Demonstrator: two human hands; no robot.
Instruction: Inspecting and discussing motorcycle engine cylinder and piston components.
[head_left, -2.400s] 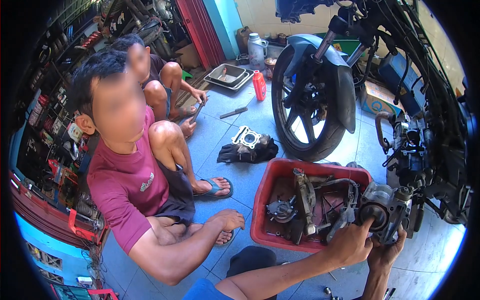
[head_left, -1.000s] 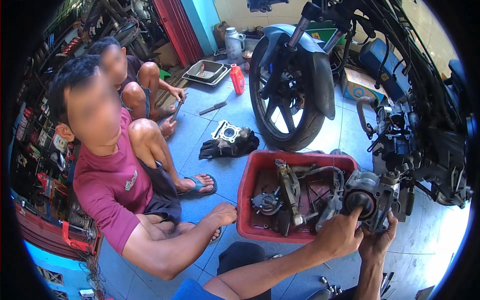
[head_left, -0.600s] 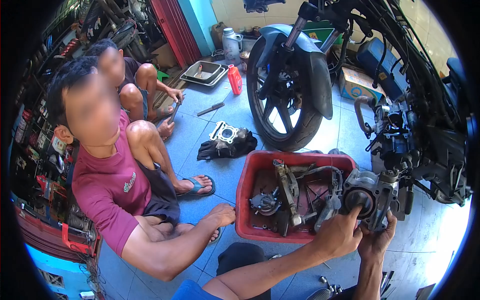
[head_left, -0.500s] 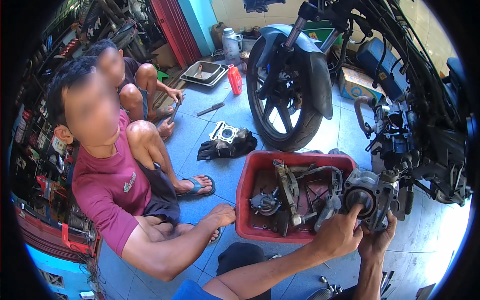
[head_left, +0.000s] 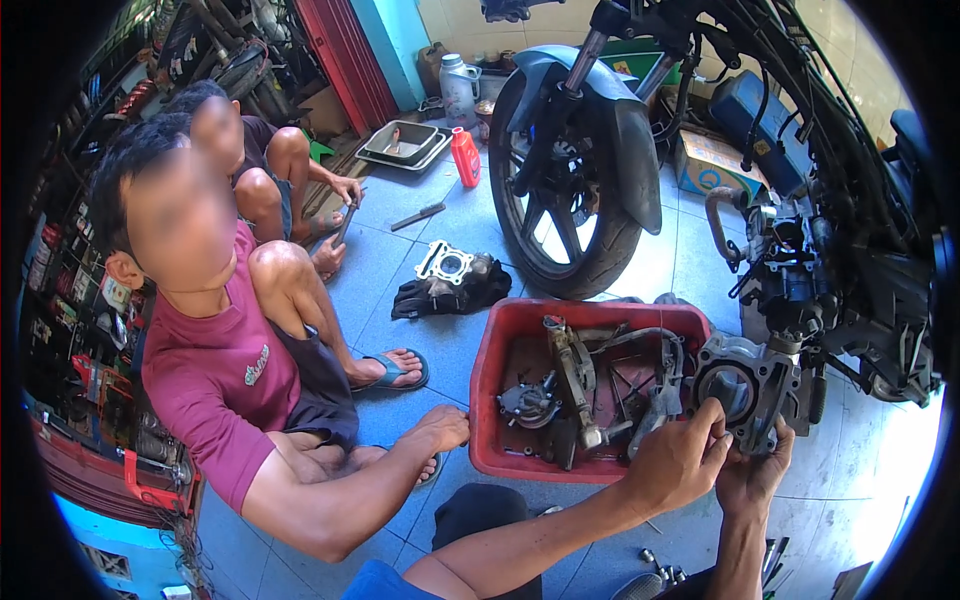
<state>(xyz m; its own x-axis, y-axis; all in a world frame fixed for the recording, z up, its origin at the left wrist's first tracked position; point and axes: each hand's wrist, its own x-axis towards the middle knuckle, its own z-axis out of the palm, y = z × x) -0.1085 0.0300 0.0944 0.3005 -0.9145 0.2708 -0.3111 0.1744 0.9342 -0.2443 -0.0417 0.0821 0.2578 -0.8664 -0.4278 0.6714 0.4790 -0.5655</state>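
My right hand (head_left: pixel 755 472) grips the lower edge of a grey metal engine cylinder block (head_left: pixel 775 395), held up at the tub's right end. Its round bore faces me. Close to the bore's lower edge is my left hand (head_left: pixel 680 460), index finger bent toward the opening and the other fingers curled in. I see nothing in that hand; whether the fingertip touches the metal is unclear. The red plastic tub (head_left: pixel 545 467) holds greasy engine parts, among them a round metal part (head_left: pixel 530 404) and a long bracket-like piece (head_left: pixel 572 375).
A person in a maroon shirt (head_left: pixel 215 345) squats at left, a hand (head_left: pixel 440 428) at the tub's rim. Another person (head_left: pixel 260 190) sits behind. A motorcycle front wheel (head_left: pixel 625 245) stands beyond the tub. An engine part with a gasket (head_left: pixel 445 265) lies on black cloth. Sockets (head_left: pixel 655 568) lie near me.
My left index finger has drawn back from inside the bore to near its lower edge. The cylinder block has tilted slightly in my right hand. The maroon-shirted person stays put.
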